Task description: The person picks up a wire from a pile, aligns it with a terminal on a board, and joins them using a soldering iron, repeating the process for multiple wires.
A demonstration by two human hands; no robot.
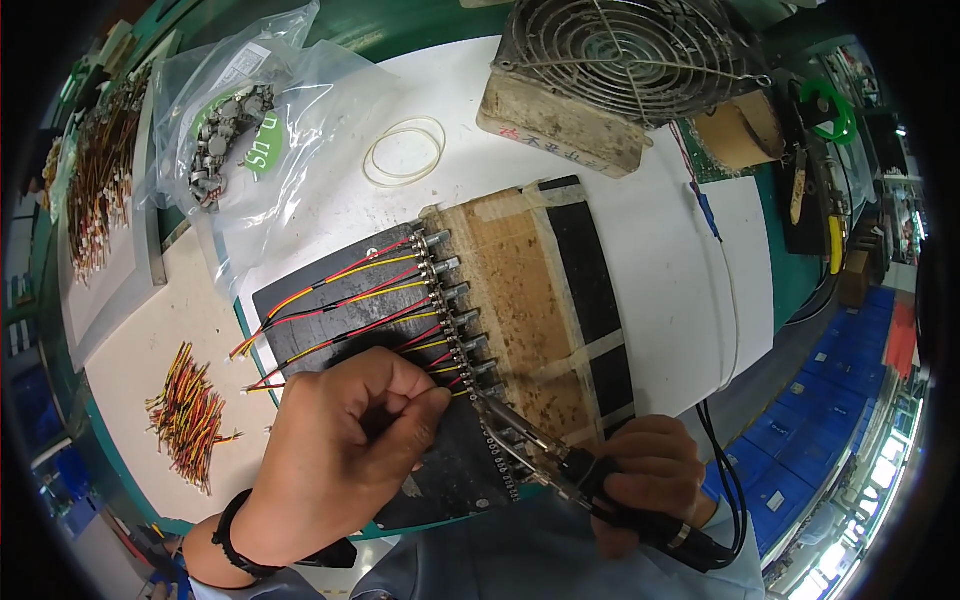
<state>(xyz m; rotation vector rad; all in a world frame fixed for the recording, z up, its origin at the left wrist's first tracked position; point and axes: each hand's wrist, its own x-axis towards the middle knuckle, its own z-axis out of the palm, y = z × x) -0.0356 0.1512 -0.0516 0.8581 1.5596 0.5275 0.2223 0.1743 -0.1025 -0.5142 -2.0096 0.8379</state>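
Observation:
My left hand [350,430] is pinched near the row of joints, with thumb and forefinger closed on a thin coloured wire; its end reaches the metal terminals. My right hand [655,470] grips a black-handled soldering iron [540,440], whose tip meets the terminals beside my left thumb. A row of small potentiometers [458,292] with metal shafts runs along a black jig plate [330,265]. Red, black and yellow wires [340,290] lead left from the upper ones to small white connectors. My left hand hides part of the lower wires.
Loose coloured wires [190,420] lie heaped at left. Behind them are a clear bag [300,110] of potentiometers and hanging wire bundles [100,170]. A caged fan [620,50] stands at the back; a wire coil [405,152] lies nearby. Blue bins [820,390] sit at right.

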